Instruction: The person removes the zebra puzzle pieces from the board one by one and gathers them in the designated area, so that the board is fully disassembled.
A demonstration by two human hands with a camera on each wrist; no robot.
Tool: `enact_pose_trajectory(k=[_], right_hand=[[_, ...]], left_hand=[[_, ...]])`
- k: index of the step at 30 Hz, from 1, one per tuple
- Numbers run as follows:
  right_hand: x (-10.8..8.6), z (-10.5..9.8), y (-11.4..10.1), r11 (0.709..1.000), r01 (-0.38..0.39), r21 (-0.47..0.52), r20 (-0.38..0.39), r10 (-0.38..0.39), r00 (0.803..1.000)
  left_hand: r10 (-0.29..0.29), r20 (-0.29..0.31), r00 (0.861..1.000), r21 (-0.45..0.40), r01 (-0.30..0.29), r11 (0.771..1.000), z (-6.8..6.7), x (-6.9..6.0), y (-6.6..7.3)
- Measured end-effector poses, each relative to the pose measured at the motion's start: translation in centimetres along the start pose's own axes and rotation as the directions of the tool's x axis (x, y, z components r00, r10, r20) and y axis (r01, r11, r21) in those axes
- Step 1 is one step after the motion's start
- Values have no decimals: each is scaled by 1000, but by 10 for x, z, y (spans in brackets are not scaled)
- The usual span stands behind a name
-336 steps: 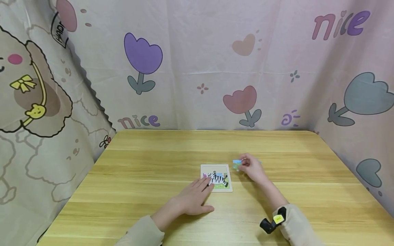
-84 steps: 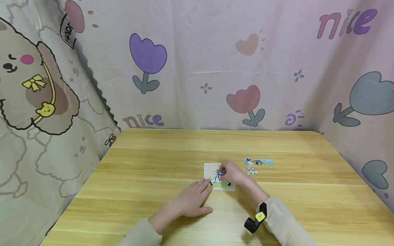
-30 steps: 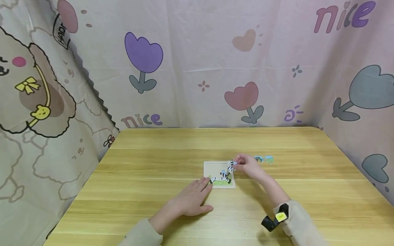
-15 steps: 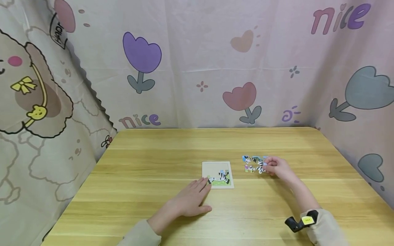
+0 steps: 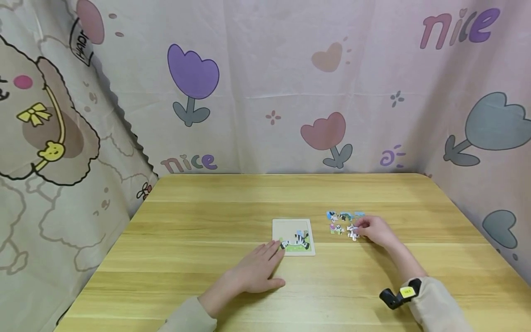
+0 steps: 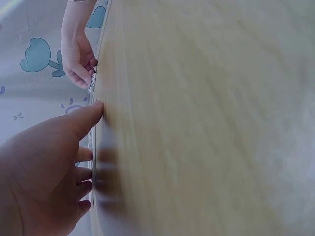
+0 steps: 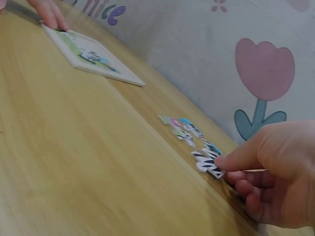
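Observation:
My left hand lies with straight fingers on the near left corner of a square puzzle tray. Inside the tray, a few zebra puzzle pieces fill the lower and right part; the upper left part is bare board. To the right, my right hand pinches a black-and-white striped puzzle piece between thumb and fingers, low at the tabletop. Close beside it lie several loose puzzle pieces, one partly hidden behind the fingers. In the left wrist view, the left hand touches the tray's thin edge.
The wooden table reaches back to a printed curtain with flowers and letters. Another curtain hangs on the left side. A black wrist camera is strapped at the right sleeve.
The right hand has carried the striped piece from the tray rightward to the loose pieces and lowered it. Over the longer span, pieces left the tray and the loose group grew. The left hand stayed put.

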State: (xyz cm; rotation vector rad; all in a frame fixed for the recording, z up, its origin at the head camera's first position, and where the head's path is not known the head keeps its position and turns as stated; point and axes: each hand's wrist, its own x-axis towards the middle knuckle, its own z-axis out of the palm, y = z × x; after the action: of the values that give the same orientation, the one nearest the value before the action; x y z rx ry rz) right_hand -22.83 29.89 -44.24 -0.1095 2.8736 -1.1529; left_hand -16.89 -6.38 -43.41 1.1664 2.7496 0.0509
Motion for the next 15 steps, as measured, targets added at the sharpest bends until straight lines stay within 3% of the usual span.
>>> enact_pose_trajectory(k=[5,15], right_hand=[[3,5,-4,992,69,-106,-14,-71,997],[4,4,-4,986,111,-124,-15,-114,993]], left_hand=[[-2,2,1000,-11,2,1000,0,0,1],[-3,4,1000,-15,3,1000,-1,-1,1]])
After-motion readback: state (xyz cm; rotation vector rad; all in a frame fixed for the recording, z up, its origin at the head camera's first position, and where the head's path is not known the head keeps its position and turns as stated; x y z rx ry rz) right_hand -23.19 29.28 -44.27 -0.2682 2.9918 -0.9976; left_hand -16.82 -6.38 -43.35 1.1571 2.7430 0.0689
